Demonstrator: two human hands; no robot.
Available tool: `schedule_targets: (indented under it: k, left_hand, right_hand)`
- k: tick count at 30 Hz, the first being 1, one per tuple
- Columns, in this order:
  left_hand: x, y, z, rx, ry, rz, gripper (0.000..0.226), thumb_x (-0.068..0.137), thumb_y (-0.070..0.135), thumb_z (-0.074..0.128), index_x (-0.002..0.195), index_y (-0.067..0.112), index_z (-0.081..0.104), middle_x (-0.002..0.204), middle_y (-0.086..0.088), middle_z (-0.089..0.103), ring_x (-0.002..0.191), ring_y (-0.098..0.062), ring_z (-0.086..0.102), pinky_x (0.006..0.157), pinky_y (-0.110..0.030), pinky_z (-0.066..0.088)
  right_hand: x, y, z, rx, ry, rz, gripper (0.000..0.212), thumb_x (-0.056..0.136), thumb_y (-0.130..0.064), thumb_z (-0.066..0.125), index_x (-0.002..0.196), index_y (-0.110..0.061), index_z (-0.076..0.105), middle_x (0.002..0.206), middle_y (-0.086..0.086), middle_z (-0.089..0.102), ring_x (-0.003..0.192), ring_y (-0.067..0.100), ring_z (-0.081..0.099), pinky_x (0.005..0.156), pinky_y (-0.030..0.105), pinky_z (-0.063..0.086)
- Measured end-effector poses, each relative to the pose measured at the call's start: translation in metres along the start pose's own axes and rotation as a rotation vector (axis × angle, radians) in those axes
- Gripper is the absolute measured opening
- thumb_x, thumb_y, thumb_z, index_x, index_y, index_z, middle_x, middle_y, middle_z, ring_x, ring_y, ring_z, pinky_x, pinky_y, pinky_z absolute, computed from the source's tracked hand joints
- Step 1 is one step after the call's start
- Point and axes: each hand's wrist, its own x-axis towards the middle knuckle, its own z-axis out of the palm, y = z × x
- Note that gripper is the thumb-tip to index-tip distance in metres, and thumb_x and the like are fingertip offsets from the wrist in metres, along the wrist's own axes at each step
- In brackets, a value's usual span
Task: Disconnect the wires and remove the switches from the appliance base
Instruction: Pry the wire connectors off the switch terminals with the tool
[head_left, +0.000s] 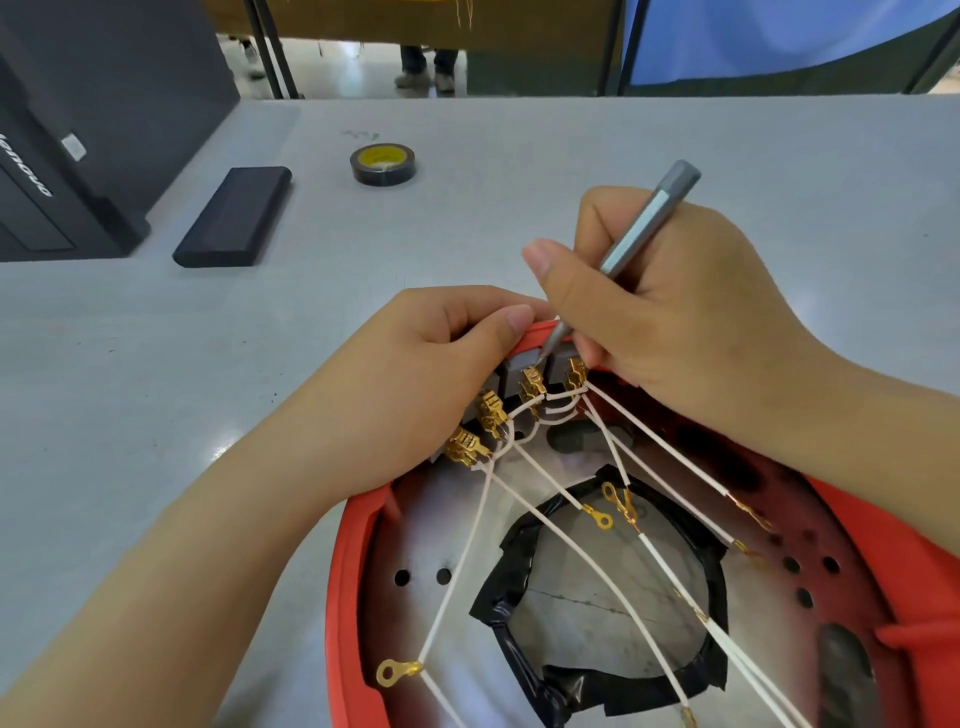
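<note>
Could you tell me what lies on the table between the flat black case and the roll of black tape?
Nothing: the head view shows bare grey table between the flat black case and the roll of black tape.

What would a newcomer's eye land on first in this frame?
Probably the two hands at centre: the right hand holds a grey screwdriver like a pen, tip at the brass terminals on the grey switches, which the left hand steadies at the rim. Below, the red appliance base with its white wires fills the foreground.
</note>
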Motion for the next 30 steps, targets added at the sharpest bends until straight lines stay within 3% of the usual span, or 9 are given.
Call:
schedule_targets:
  k: [6, 11, 15, 17, 20, 22, 24, 28, 30]
  left_hand:
    - [-0.0009, 0.0017, -0.0005, -0.017, -0.016, 0.0, 0.028, 0.098, 0.039, 0.044, 0.091, 0.04, 0.072, 0.07, -0.017, 0.066, 0.054, -0.033, 0.053, 0.046, -0.036, 0.045]
    - [0.0002, -0.0022, -0.0005, -0.052, -0.004, -0.017, 0.028, 0.097, 0.038, 0.045, 0.088, 0.048, 0.07, 0.074, -0.018, 0.067, 0.05, -0.02, 0.05, 0.041, -0.022, 0.041]
    - [-0.0001, -0.0011, 0.0002, -0.048, -0.008, -0.005, 0.029, 0.097, 0.036, 0.045, 0.088, 0.045, 0.071, 0.072, -0.009, 0.071, 0.051, -0.019, 0.057, 0.046, -0.022, 0.046]
    - [-0.0007, -0.0008, 0.0, -0.042, -0.005, -0.005, 0.028, 0.097, 0.036, 0.045, 0.09, 0.045, 0.071, 0.069, -0.007, 0.07, 0.05, -0.015, 0.054, 0.044, -0.019, 0.042]
    - [-0.0012, 0.0003, 0.0001, -0.032, 0.005, -0.001, 0.027, 0.097, 0.038, 0.045, 0.09, 0.05, 0.068, 0.072, -0.011, 0.069, 0.051, -0.024, 0.051, 0.042, -0.026, 0.043]
    - [-0.0012, 0.0009, 0.0005, -0.03, 0.008, 0.009, 0.027, 0.097, 0.038, 0.046, 0.09, 0.049, 0.069, 0.077, -0.012, 0.071, 0.063, -0.039, 0.059, 0.052, -0.036, 0.049]
    - [-0.0012, 0.0014, 0.001, -0.028, 0.005, 0.014, 0.027, 0.097, 0.038, 0.046, 0.09, 0.048, 0.07, 0.083, -0.011, 0.072, 0.08, -0.04, 0.063, 0.066, -0.039, 0.049]
    - [-0.0013, 0.0026, 0.0012, -0.02, 0.012, 0.0, 0.028, 0.098, 0.036, 0.046, 0.088, 0.043, 0.071, 0.07, -0.003, 0.072, 0.056, -0.03, 0.059, 0.047, -0.028, 0.048]
    - [-0.0015, 0.0027, 0.0013, -0.012, 0.018, 0.006, 0.028, 0.098, 0.034, 0.046, 0.09, 0.042, 0.071, 0.074, 0.006, 0.074, 0.063, -0.018, 0.065, 0.055, -0.019, 0.049]
  right_hand:
    - [-0.0055, -0.001, 0.0054, -0.169, 0.06, -0.135, 0.035, 0.094, -0.022, 0.056, 0.064, -0.015, 0.041, 0.049, 0.004, 0.05, 0.058, 0.017, 0.054, 0.05, 0.011, 0.036]
    - [-0.003, 0.0002, 0.0053, -0.032, 0.117, -0.08, 0.042, 0.094, -0.019, 0.058, 0.058, -0.023, 0.037, 0.043, -0.008, 0.05, 0.044, 0.007, 0.054, 0.05, 0.008, 0.036]
    - [-0.0028, 0.0034, 0.0053, 0.004, 0.125, -0.067, 0.042, 0.092, -0.016, 0.061, 0.056, -0.015, 0.04, 0.042, -0.008, 0.05, 0.041, 0.005, 0.053, 0.051, 0.007, 0.036]
    - [-0.0033, 0.0035, 0.0055, -0.007, 0.126, -0.072, 0.041, 0.091, -0.015, 0.062, 0.056, -0.013, 0.041, 0.042, -0.004, 0.05, 0.041, 0.004, 0.052, 0.051, 0.007, 0.036]
    - [-0.0043, 0.0026, 0.006, -0.034, 0.135, -0.091, 0.042, 0.091, -0.015, 0.061, 0.057, -0.016, 0.037, 0.047, 0.009, 0.049, 0.044, 0.007, 0.054, 0.05, 0.01, 0.037]
    - [-0.0044, 0.0025, 0.0058, -0.052, 0.143, -0.101, 0.042, 0.092, -0.015, 0.06, 0.057, -0.018, 0.037, 0.049, 0.01, 0.05, 0.047, 0.013, 0.056, 0.048, 0.017, 0.041]
    - [-0.0042, 0.0029, 0.0053, -0.074, 0.148, -0.104, 0.039, 0.091, -0.015, 0.059, 0.058, -0.016, 0.038, 0.046, 0.01, 0.049, 0.048, 0.021, 0.054, 0.049, 0.025, 0.043]
    - [-0.0048, 0.0036, 0.0049, -0.076, 0.146, -0.095, 0.038, 0.091, -0.014, 0.058, 0.058, -0.014, 0.039, 0.048, 0.013, 0.049, 0.051, 0.025, 0.051, 0.05, 0.027, 0.042]
    - [-0.005, 0.003, 0.0048, -0.08, 0.147, -0.101, 0.037, 0.091, -0.014, 0.058, 0.058, -0.014, 0.039, 0.048, 0.013, 0.049, 0.052, 0.025, 0.051, 0.051, 0.027, 0.041]
